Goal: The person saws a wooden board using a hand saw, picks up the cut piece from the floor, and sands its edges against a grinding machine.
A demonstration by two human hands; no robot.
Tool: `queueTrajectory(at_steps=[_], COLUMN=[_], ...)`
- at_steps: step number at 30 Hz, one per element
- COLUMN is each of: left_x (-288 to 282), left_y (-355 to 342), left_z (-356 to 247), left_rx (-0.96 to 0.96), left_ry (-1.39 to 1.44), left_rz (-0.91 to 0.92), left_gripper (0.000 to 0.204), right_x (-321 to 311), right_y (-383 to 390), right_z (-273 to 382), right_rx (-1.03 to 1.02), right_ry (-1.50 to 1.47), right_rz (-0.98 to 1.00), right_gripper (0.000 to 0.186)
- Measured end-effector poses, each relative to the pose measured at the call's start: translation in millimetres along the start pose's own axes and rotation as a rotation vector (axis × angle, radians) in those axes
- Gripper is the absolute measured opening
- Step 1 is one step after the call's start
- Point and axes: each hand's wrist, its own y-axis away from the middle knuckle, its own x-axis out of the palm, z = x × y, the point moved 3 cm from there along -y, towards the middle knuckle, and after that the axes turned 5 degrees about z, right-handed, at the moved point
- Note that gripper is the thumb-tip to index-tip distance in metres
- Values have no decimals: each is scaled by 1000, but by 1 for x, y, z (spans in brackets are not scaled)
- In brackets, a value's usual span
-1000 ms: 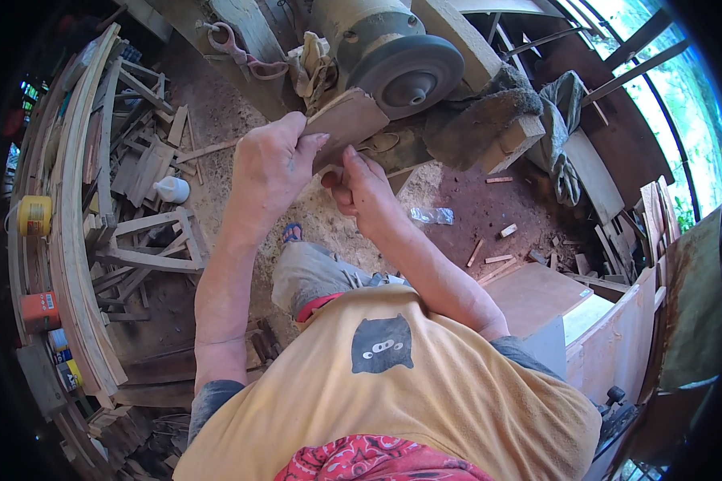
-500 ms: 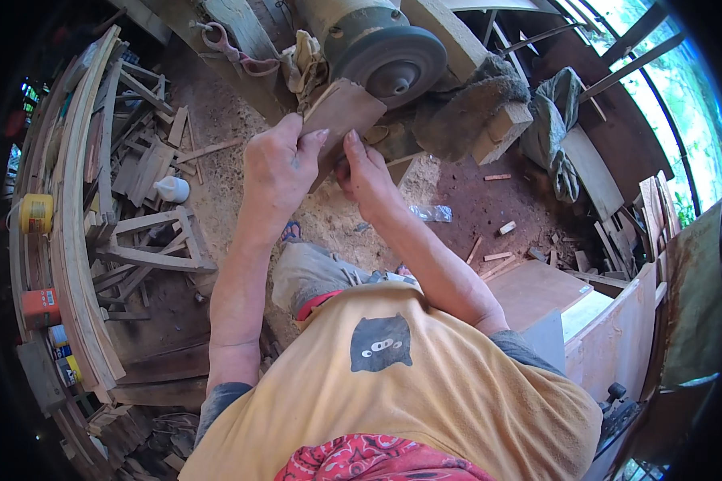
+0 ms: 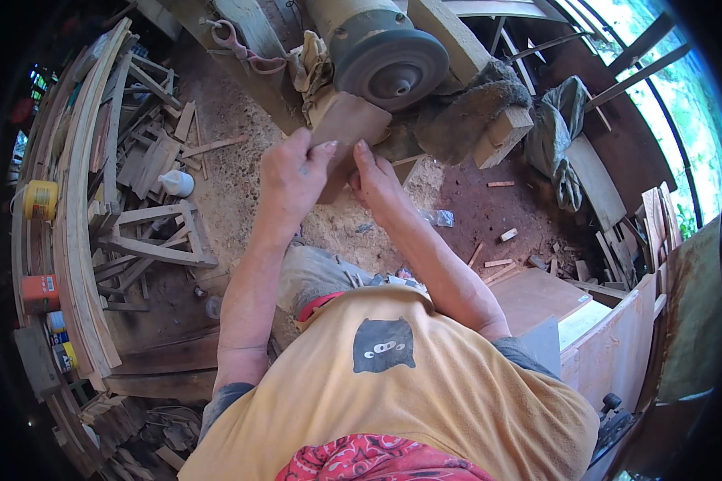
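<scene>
A flat brown piece (image 3: pixel 351 128), apparently wood, is held by both my hands just below a round grey disc (image 3: pixel 396 70) mounted on a motor (image 3: pixel 349 22). My left hand (image 3: pixel 290 170) is closed on its left edge, thumb on the upper face. On its lower right edge, my right hand (image 3: pixel 375 178) grips with the thumb on top; its other fingers are mostly hidden underneath. The far right corner of the piece lies close to the disc's lower rim; whether they touch I cannot tell.
Thick beams (image 3: pixel 499 138) and a dusty dark cloth (image 3: pixel 475 112) flank the disc. Pink-handled scissors or pliers (image 3: pixel 245 52) hang at upper left. Wooden frames (image 3: pixel 156 236) and a white bottle (image 3: pixel 176 183) stand left. Boards (image 3: pixel 541 297) lie right, and sawdust and offcuts litter the floor.
Both hands have shifted slightly right and toward me with the brown piece, the left hand more so. The piece has turned a little, and its far edge sits lower.
</scene>
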Motion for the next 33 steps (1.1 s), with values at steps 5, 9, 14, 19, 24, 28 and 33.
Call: queueTrajectory(at_steps=[5,9,14,19,24,28,33], left_x=[8,13,36,36,37,45,41], left_y=[2,21,46,48,36,24,15], left_z=[4,16,8,11,21,17,18], left_rx=[0,-186,-51,42,-212,-195,-194], left_ry=[162,1162,1218,805,831,761,808], left_rz=[209,573,579,163,79,53,-19], left_gripper=[29,53,91,98,47,32,27], right_x=[-14,-18,-6,11,8,3,-6], right_y=[17,22,20,33,56,64,41], right_z=[-3,7,6,4,9,19,24], right_rx=[-44,-118,-83,-434,-247,-330,-297], right_ry=[2,43,128,-84,-676,-502,-150], right_rz=[-4,179,280,340,346,201,95], right_gripper=[56,58,69,50,62,68,68])
